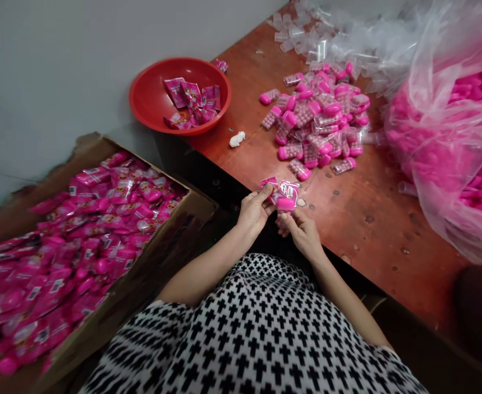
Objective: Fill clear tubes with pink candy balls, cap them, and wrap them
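Observation:
Over the near edge of the table, my left hand (pixel 257 212) pinches a small pink printed packet (pixel 270 186) between thumb and fingers. My right hand (pixel 302 232) is closed on a small clear bottle with a pink cap (pixel 286 204), cap end up, right against the packet. Whether the cap is inside the packet's mouth or just in front of it, I cannot tell. Beyond my hands lies a heap of similar pink-capped bottles (pixel 307 115) filled with small pinkish balls.
A red bowl (pixel 140 104) with several pink packets stands at the table's left corner. Below it, a cardboard box (pixel 183 205) holds many filled pink packets. At right sits a clear plastic bag (pixel 425 126) of pink caps; empty clear tubes (pixel 327 46) lie at the back.

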The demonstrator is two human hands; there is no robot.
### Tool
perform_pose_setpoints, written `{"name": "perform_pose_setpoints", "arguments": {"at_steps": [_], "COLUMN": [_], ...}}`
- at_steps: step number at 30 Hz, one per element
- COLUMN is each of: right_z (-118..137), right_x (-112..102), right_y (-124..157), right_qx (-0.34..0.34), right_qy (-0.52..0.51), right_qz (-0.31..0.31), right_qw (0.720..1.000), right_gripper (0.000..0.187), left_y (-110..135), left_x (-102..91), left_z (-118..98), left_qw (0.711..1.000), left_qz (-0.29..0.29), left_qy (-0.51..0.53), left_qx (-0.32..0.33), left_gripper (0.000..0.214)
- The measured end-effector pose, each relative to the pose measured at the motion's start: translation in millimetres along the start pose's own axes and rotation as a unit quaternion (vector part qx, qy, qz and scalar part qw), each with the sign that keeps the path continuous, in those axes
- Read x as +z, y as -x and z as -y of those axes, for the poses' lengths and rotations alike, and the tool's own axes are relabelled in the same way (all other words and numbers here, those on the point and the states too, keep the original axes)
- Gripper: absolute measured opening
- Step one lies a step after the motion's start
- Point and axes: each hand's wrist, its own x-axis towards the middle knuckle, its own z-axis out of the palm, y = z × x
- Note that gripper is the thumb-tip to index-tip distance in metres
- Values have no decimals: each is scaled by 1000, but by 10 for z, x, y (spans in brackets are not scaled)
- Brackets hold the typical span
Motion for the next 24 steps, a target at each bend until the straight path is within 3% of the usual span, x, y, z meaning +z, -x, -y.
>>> {"name": "perform_pose_setpoints", "arguments": {"at_steps": [7, 13, 20, 24], "right_z": [4, 2, -146, -150], "right_x": [-12, -38, -39, -29], "right_y": [-17, -83, -65, -50], "right_qx": [14, 42, -39, -43], "right_qy": [-28, -84, 63, 73], "right_qz": [7, 43, -56, -65], "right_qw": [999, 995, 996, 994], "right_gripper": [34, 36, 30, 30], "left_y": [-8, 7, 2, -17], "left_x": [18, -16, -15, -30], "left_z": [45, 48, 63, 99], "left_qw": [1000, 993, 980, 978], "left_qz": [23, 78, 133, 118], "left_qy": [-1, -79, -143, -173], "left_qx": [2, 32, 26, 21], "left_gripper": [29, 36, 40, 36]}}
